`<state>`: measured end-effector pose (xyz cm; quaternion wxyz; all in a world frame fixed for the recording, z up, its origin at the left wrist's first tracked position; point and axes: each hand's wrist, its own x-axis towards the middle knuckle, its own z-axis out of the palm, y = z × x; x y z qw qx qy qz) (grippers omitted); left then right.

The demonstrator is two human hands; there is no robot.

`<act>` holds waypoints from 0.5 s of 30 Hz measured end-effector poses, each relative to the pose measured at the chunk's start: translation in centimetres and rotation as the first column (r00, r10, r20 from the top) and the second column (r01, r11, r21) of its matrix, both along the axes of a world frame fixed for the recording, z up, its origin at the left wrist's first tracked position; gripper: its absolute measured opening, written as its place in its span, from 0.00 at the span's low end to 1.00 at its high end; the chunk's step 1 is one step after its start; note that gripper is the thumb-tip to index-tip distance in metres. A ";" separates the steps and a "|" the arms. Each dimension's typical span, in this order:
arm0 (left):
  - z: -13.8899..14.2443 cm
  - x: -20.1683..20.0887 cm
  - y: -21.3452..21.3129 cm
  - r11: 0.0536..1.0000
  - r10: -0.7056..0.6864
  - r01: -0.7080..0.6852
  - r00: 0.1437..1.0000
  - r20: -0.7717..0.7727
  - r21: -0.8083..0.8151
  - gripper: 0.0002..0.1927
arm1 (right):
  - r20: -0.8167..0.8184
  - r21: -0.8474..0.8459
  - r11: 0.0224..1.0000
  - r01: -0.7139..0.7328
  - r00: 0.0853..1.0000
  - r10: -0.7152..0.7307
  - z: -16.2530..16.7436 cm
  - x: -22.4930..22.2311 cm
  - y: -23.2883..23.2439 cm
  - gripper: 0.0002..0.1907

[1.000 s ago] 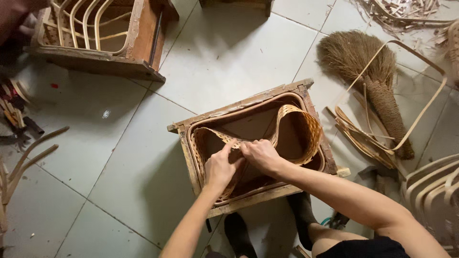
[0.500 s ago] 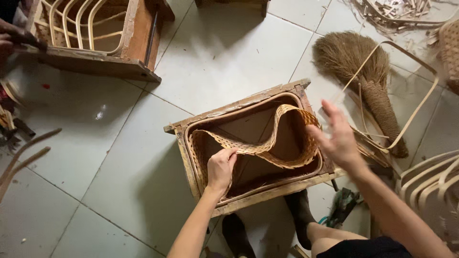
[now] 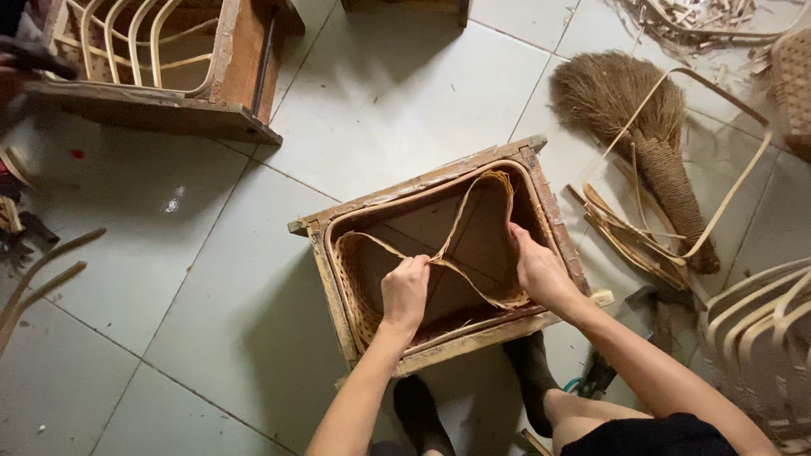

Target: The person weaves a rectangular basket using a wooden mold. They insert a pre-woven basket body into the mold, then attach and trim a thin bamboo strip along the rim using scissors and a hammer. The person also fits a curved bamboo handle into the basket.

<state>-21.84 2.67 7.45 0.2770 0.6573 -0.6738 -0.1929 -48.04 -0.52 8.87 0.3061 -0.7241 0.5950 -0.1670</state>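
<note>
Woven strip: inside wooden box on floor. Left hand grip closed on its fold; right hand presses it against wall. Risk: kinking or cracking if forced.

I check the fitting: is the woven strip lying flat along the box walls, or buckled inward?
Buckled inward. The woven strip folds toward the middle of the wooden box.

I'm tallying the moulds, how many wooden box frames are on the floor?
3: the rectangular wooden box frame under both hands, another holding bent cane hoops at top left, and a third's edge at top centre, mostly cut off.
</note>
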 end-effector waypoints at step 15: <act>-2.0 0.4 0.1 1.000 -0.009 0.009 1.000 0.026 -0.021 0.05 | 0.067 -0.073 0.997 0.015 0.998 -0.010 -4.7 -1.5 2.1 0.35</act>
